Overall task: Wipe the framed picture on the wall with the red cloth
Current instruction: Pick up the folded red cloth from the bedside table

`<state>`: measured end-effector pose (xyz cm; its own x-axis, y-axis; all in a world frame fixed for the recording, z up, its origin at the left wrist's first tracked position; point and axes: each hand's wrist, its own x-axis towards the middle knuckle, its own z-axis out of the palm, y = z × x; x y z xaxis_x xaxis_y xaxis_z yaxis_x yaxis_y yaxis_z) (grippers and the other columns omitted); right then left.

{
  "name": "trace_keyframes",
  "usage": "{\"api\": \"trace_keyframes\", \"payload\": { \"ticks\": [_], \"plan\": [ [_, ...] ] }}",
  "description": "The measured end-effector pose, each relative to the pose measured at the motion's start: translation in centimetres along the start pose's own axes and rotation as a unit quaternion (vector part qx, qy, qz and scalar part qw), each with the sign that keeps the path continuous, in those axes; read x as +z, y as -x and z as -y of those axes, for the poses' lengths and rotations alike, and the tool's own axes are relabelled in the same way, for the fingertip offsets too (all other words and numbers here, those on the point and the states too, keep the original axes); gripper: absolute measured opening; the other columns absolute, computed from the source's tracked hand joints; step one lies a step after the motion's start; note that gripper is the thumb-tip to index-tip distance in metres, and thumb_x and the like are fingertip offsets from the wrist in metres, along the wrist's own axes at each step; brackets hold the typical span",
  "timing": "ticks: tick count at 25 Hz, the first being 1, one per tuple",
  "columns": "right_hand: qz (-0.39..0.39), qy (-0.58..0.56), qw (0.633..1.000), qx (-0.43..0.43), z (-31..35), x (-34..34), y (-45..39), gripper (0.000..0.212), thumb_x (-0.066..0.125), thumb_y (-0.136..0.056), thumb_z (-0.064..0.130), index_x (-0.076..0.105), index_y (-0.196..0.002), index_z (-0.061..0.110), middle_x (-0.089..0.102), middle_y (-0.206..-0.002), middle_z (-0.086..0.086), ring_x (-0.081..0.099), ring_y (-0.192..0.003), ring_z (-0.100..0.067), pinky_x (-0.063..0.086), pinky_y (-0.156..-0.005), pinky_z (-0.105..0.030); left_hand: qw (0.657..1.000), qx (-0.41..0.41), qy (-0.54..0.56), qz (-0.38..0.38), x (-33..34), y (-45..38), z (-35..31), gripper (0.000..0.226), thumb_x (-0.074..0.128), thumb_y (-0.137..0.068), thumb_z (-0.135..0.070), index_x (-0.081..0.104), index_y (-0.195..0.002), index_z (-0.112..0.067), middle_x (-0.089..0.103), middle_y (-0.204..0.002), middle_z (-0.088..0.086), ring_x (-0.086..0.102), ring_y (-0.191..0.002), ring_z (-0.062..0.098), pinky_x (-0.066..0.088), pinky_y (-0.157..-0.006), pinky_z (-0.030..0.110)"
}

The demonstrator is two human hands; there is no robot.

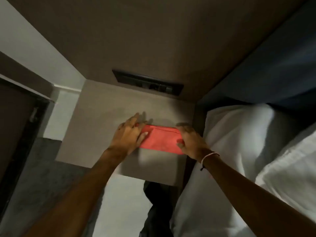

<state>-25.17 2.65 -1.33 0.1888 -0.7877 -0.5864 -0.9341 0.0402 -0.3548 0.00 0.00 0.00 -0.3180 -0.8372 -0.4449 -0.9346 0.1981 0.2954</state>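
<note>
Red cloth (159, 139) lay folded flat on the bedside table (102, 106), near its right edge. Left hand (128, 134) and right hand (192, 142) pressed its two ends, fingers curled on fabric.

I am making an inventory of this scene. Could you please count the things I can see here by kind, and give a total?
Red cloth, folded, on the bedside table: 1
Hands on the cloth, left hand and right hand: 2
White pillows: 1
Dark switch panels on the wall: 1
Wrist bands: 1
Total: 6
</note>
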Motion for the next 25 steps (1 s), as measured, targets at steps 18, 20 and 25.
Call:
{"api": "trace_keyframes", "payload": {
  "ticks": [18,20,25],
  "plan": [
    [-0.089,-0.254,0.963,0.03,-3.0,3.9,-7.3,0.044,0.085,-0.077,0.006,0.047,-0.062,0.024,0.048,-0.063,0.005,0.05,-0.067,-0.02,0.037,-0.065,-0.029,0.981,-0.006,0.181,-0.068,6.1,-7.1,5.5,0.019,0.08,-0.073,0.002,0.067,-0.087,0.003,0.064,-0.104,0.02,0.063,-0.098,0.032,0.05,-0.094,0.038],
    [-0.101,-0.328,0.938,0.041,-2.6,3.6,-6.9,0.03,0.085,-0.076,-0.002,0.062,-0.079,0.017,0.059,-0.077,0.001,0.057,-0.078,-0.019,0.045,-0.072,-0.03,0.972,-0.033,0.229,-0.028,5.2,-6.8,5.8,0.024,0.078,-0.076,0.005,0.065,-0.094,-0.004,0.066,-0.093,0.011,0.065,-0.088,0.027,0.052,-0.087,0.034],
    [-0.127,-0.373,0.919,-0.013,-0.5,-1.8,-2.9,0.024,0.08,-0.084,-0.002,0.073,-0.098,0.016,0.072,-0.103,-0.004,0.068,-0.095,-0.011,0.054,-0.088,-0.036,0.984,0.007,0.175,0.041,-1.2,-3.9,5.0,0.005,0.072,-0.086,-0.003,0.069,-0.084,-0.006,0.062,-0.078,0.013,0.057,-0.077,0.025,0.045,-0.077,0.03]
  ]
}}
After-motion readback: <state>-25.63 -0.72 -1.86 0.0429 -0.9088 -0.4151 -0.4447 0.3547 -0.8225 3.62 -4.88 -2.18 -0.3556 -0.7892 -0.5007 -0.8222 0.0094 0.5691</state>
